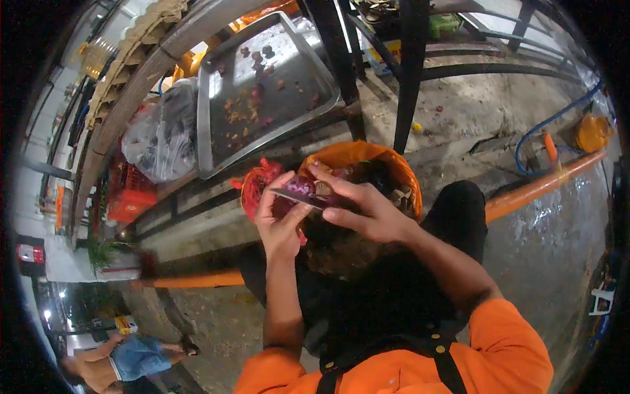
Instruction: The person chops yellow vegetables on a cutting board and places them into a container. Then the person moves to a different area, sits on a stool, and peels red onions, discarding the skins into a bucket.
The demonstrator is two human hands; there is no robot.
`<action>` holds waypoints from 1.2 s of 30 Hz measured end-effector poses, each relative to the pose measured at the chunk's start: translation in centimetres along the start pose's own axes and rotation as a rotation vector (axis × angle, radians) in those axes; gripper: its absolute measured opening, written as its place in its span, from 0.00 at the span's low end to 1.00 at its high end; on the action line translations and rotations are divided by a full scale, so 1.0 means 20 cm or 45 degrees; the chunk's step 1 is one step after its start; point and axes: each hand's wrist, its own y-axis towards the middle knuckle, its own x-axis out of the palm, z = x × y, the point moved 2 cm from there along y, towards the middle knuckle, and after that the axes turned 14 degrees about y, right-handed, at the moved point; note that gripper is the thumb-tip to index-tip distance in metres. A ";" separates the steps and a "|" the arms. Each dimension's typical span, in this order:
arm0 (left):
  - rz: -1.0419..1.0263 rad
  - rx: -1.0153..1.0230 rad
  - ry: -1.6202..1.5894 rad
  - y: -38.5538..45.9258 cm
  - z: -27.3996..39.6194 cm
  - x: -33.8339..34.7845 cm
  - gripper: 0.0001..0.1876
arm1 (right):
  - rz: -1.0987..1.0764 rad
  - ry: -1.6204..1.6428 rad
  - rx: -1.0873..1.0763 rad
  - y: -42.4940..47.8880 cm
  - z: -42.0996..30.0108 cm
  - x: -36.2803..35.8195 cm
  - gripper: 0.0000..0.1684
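Over a bin with an orange liner point(416, 184), my two hands meet around a red onion point(299, 186). My left hand point(280, 212) holds the onion between thumb and fingers. A knife blade point(299, 197) crosses in front of the onion, its edge by my left thumb. My right hand point(366, 207) grips the knife at its handle end, which is mostly hidden by the fingers. Behind my left hand lies a red mesh bag point(250, 192). Dark scraps and peelings fill part of the bin.
A metal tray point(266, 151) with scattered small onions and skins rests ahead. Left of it are a clear plastic bag point(165, 133) and a red crate point(132, 199). Dark table legs point(411, 74) stand beyond the bin. An orange pipe point(536, 184) runs along the floor. Another person point(133, 357) is at lower left.
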 end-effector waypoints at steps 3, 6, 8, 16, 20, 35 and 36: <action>0.048 0.055 -0.002 0.00 -0.04 -0.01 0.28 | -0.041 -0.040 0.127 0.00 0.00 0.02 0.32; 0.058 0.016 -0.102 -0.01 -0.03 0.02 0.27 | -0.004 -0.231 0.177 -0.01 0.01 0.03 0.26; 0.085 -0.054 -0.165 0.00 -0.04 0.02 0.26 | 0.046 -0.263 0.200 0.00 0.01 0.04 0.23; -0.147 -0.006 -0.302 0.01 -0.01 -0.01 0.27 | 0.252 0.100 0.150 0.03 0.05 -0.10 0.31; -0.027 0.076 -0.005 0.00 -0.07 -0.03 0.26 | 0.036 0.001 0.108 0.00 -0.01 -0.01 0.37; -0.245 0.162 -0.387 0.04 -0.10 -0.07 0.24 | 0.457 0.907 0.746 0.02 0.05 0.00 0.19; -0.347 0.155 -0.610 0.05 -0.09 -0.06 0.25 | 0.435 0.834 0.728 0.02 0.04 -0.04 0.20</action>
